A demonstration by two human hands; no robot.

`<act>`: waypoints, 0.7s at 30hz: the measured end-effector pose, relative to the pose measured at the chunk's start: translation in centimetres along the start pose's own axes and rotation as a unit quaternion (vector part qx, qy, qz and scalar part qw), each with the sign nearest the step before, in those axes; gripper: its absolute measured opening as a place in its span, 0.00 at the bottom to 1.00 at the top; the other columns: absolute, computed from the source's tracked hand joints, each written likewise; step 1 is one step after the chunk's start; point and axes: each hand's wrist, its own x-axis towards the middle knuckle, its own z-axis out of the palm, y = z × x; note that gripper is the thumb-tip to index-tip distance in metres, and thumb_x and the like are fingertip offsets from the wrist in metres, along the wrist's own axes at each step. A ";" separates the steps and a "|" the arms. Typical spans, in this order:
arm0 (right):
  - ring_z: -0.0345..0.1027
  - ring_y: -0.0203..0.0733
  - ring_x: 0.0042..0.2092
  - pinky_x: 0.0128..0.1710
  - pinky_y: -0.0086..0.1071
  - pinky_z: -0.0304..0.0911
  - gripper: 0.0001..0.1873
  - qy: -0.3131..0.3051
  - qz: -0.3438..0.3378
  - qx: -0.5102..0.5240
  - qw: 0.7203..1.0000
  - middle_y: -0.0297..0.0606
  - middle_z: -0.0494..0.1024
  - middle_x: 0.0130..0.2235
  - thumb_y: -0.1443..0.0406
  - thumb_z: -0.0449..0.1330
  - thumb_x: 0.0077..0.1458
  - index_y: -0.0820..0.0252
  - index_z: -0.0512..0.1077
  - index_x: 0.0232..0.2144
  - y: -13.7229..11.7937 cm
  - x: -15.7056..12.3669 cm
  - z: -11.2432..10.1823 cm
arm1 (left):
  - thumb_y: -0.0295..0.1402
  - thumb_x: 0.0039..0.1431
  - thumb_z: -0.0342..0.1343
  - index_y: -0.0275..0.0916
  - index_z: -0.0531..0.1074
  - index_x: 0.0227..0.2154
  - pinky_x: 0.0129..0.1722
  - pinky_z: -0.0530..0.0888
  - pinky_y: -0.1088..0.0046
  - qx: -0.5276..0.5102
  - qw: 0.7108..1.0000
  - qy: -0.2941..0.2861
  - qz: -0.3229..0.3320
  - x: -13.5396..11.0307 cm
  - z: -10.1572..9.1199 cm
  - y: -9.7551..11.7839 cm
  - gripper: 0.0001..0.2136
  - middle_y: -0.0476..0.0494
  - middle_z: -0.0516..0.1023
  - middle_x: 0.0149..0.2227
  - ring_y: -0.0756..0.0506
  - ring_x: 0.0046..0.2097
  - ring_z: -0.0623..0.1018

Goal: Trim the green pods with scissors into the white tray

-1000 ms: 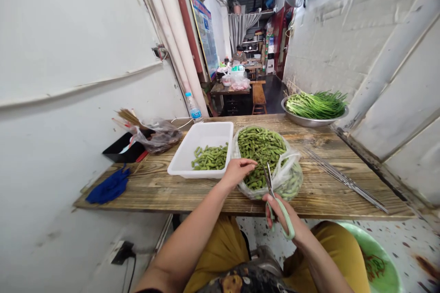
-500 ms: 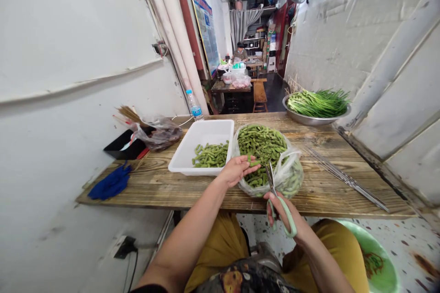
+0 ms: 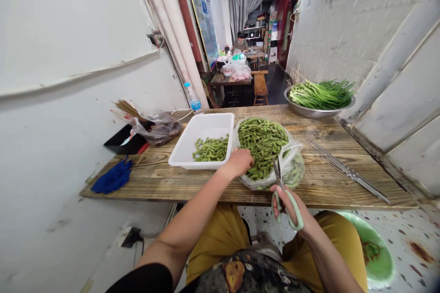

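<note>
My left hand point(image 3: 241, 163) is turned palm down at the left edge of a clear plastic bag point(image 3: 255, 184) full of green edamame pods point(image 3: 263, 139). Its fingers curl in towards the pods, and whatever they hold is hidden. In my right hand point(image 3: 290, 206) is a pair of scissors point(image 3: 279, 175) with pale green handles; the blades stand slightly apart, pointing up over the bag's front right part. Left of the bag, a white plastic tub point(image 3: 178, 152) has loose pods point(image 3: 211, 149) lying in its right half.
A metal bowl point(image 3: 319, 112) of long green stalks stands at the back right, with metal skewers point(image 3: 349, 171) nearer me. On the left are a blue cloth point(image 3: 112, 176), a black box point(image 3: 125, 141) and a water bottle point(image 3: 193, 99). Another person point(image 3: 240, 43) sits far back.
My left hand has turned from palm up with a pod on its fingers to palm down, fingers curled. The scissors have shifted slightly right. The whole view has tilted down a little.
</note>
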 end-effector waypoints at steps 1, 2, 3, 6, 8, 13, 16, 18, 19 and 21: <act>0.61 0.34 0.20 0.20 0.29 0.59 0.23 -0.002 0.000 -0.002 1.000 0.30 0.66 0.22 0.45 0.51 0.55 0.59 0.64 0.36 0.0 0.0 0.0 | 0.26 0.53 0.53 0.40 0.79 0.34 0.44 0.65 0.63 0.027 0.999 -0.020 0.000 -0.1 -0.1 0.2 0.10 0.38 0.75 0.37 0.40 0.45 0.71; 0.61 0.34 0.20 0.20 0.29 0.59 0.23 -0.004 0.000 -0.005 1.000 0.30 0.67 0.22 0.45 0.51 0.55 0.59 0.64 0.34 0.0 0.0 0.1 | 0.26 0.53 0.53 0.40 0.79 0.34 0.44 0.64 0.63 0.047 0.999 -0.028 -0.002 0.0 -0.2 0.5 0.11 0.38 0.75 0.38 0.40 0.45 0.70; 0.62 0.34 0.21 0.20 0.29 0.59 0.22 -0.006 0.000 -0.008 1.000 0.30 0.67 0.23 0.45 0.51 0.55 0.59 0.64 0.33 0.0 0.0 0.1 | 0.25 0.54 0.51 0.40 0.79 0.33 0.43 0.64 0.63 0.061 0.998 -0.027 -0.004 0.1 -0.3 0.8 0.11 0.37 0.74 0.39 0.39 0.46 0.69; 0.62 0.34 0.21 0.20 0.28 0.58 0.22 -0.011 -0.003 -0.019 1.000 0.30 0.67 0.22 0.46 0.51 0.56 0.59 0.63 0.32 0.1 -0.1 0.1 | 0.25 0.56 0.49 0.35 0.79 0.29 0.41 0.64 0.64 0.085 0.996 -0.014 0.011 0.7 -0.7 1.0 0.12 0.34 0.74 0.39 0.39 0.46 0.69; 0.61 0.34 0.20 0.20 0.28 0.58 0.22 -0.015 -0.004 -0.029 0.999 0.30 0.67 0.22 0.46 0.50 0.56 0.59 0.63 0.31 0.2 -0.1 0.0 | 0.25 0.55 0.50 0.34 0.78 0.27 0.40 0.65 0.67 0.059 0.998 -0.002 0.025 0.9 -1.2 0.6 0.11 0.35 0.75 0.36 0.41 0.44 0.71; 0.62 0.34 0.21 0.22 0.29 0.59 0.22 -0.028 0.003 -0.048 0.998 0.29 0.67 0.22 0.45 0.50 0.56 0.58 0.62 0.31 -0.1 -0.1 0.4 | 0.30 0.52 0.56 0.36 0.77 0.30 0.33 0.66 0.75 -0.249 0.963 0.084 -0.054 0.2 -1.6 -0.1 0.06 0.46 0.78 0.29 0.49 0.31 0.73; 0.62 0.34 0.21 0.23 0.28 0.59 0.23 -0.043 -0.003 -0.064 0.997 0.29 0.66 0.20 0.45 0.49 0.56 0.59 0.61 0.27 -0.4 -0.1 0.8 | 0.32 0.49 0.59 0.33 0.76 0.31 0.26 0.65 0.78 -0.467 0.874 0.072 -0.111 -0.4 -0.7 0.5 0.08 0.49 0.75 0.23 0.52 0.24 0.69; 0.61 0.34 0.21 0.23 0.28 0.58 0.23 -0.047 -0.003 -0.067 0.997 0.29 0.66 0.19 0.45 0.48 0.57 0.58 0.61 0.26 -0.6 -0.2 0.9 | 0.32 0.47 0.60 0.32 0.75 0.31 0.23 0.63 0.79 -0.558 0.818 0.053 -0.133 -0.7 0.0 1.0 0.09 0.50 0.73 0.20 0.54 0.21 0.67; 0.61 0.34 0.21 0.22 0.28 0.58 0.23 -0.048 -0.002 -0.067 0.997 0.29 0.66 0.19 0.45 0.48 0.57 0.58 0.61 0.26 -0.7 -0.2 1.0 | 0.32 0.45 0.61 0.32 0.75 0.30 0.22 0.62 0.79 -0.585 0.798 0.050 -0.139 -0.7 0.2 1.3 0.09 0.51 0.72 0.19 0.55 0.20 0.66; 0.60 0.34 0.21 0.22 0.28 0.58 0.23 -0.047 -0.002 -0.068 0.997 0.29 0.66 0.20 0.45 0.48 0.57 0.58 0.61 0.26 -0.9 -0.3 1.0 | 0.33 0.42 0.63 0.33 0.75 0.28 0.21 0.62 0.79 -0.613 0.775 0.055 -0.145 -0.8 0.5 1.6 0.10 0.51 0.72 0.19 0.55 0.20 0.65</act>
